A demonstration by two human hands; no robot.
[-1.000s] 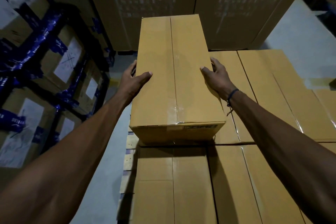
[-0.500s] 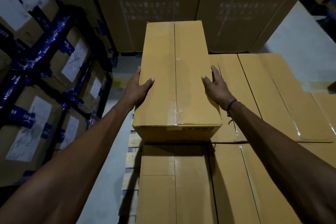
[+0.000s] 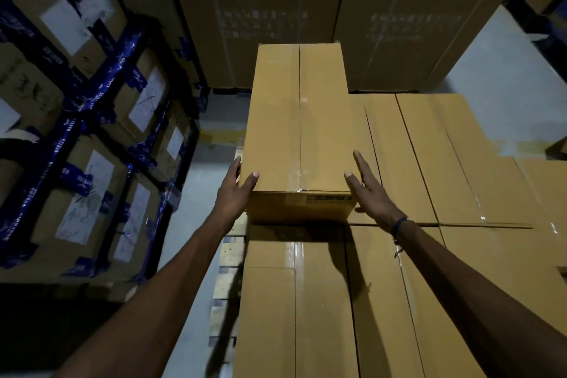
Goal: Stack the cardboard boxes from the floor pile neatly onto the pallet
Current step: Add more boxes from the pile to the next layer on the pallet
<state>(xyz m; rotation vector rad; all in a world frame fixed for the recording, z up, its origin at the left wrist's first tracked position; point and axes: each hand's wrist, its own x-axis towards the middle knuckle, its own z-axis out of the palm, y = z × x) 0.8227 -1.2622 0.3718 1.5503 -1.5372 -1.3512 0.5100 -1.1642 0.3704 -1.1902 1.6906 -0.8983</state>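
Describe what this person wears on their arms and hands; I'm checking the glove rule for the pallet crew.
No gloves: both the left hand and the right hand are bare. Both forearms are bare too, with no sleeves in view. The only item worn is a thin dark cord bracelet on the right wrist, with a short loose end hanging from it. No watch or rings can be made out.

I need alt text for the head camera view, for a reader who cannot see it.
Two bare hands, left hand and right hand, press with straight fingers against the sides of a long tan cardboard box lying on a layer of similar tan boxes over a wooden pallet. Blue-taped labelled cartons stand at left.
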